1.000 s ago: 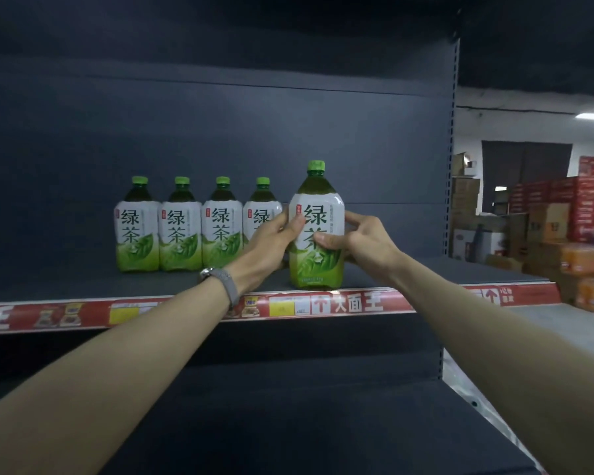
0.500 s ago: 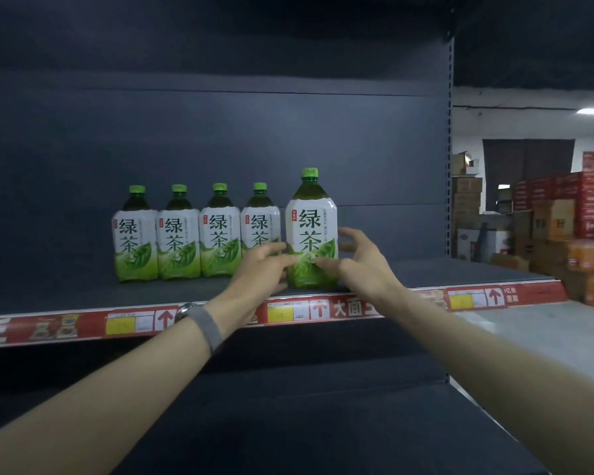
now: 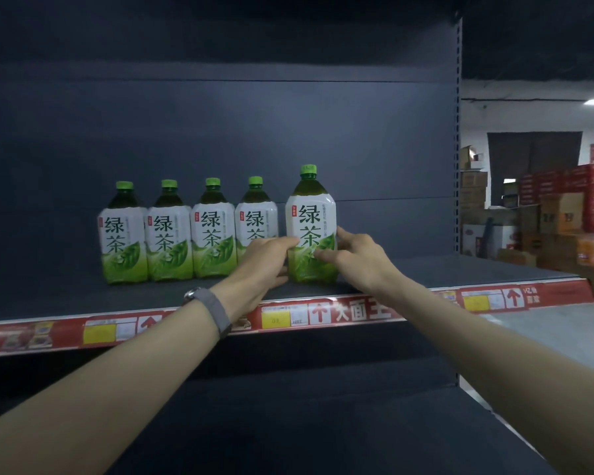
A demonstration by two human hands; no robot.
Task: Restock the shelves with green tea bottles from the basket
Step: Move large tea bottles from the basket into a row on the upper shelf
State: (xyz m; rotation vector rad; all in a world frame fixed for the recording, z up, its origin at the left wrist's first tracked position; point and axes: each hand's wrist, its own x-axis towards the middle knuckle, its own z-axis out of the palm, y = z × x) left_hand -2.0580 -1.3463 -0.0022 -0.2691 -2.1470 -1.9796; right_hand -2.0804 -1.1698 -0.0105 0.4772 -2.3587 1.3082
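A green tea bottle (image 3: pixel 311 214) with a green cap and white-green label stands upright on the dark shelf (image 3: pixel 460 270), to the right of a row of several identical bottles (image 3: pixel 213 231) and slightly in front of them. My left hand (image 3: pixel 268 258) presses against its lower left side, partly hiding the nearest bottle of the row. My right hand (image 3: pixel 357 253) holds its lower right side, with fingers spread over the label. A grey watch band sits on my left wrist. The basket is not in view.
A red price strip (image 3: pixel 340 311) runs along the shelf's front edge. The shelf is bare to the right of the held bottle. A lower dark shelf (image 3: pixel 323 423) lies beneath my arms. Stacked cardboard boxes (image 3: pixel 563 214) stand beyond the shelf's right end.
The bottle has gone from the shelf's front edge further back toward the row. Both hands slid down from its middle to its lower part.
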